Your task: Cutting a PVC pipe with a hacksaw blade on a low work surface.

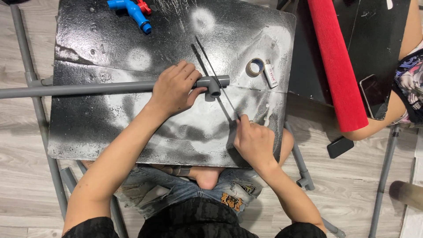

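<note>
Near the middle of the frame the left hand [174, 90] lies over a long grey plastic pipe [79, 90], fingers curled down and closed around it where it enters a grey tee fitting [213, 83]. The pipe runs from the left edge of the frame across a black, paint-spattered board [132, 132] to that fitting, which sits just right of centre. The right hand [254, 140], lower and to the right, is closed around the near end of a thin saw blade [216, 75], whose narrow strip slants up and left across the tee; whether its teeth touch the plastic is hard to tell from this angle. The pipe looks stiff, light and smooth, so it would likely roll or slide on the board unless pinned close to the fitting, which is where the left hand has it. The blade looks thin and springy, best held at its end as it is here. No open container with contents shows. At the upper right of the board lie a roll of tape [254, 67] and, just beside it, a small white tube [271, 74]. A blue valve fitting [132, 10] sits at the upper left of the frame, and a red roll [337, 61] slants down the upper right, near another person's arm [387, 110] and a dark phone [340, 146] on the floor.
</note>
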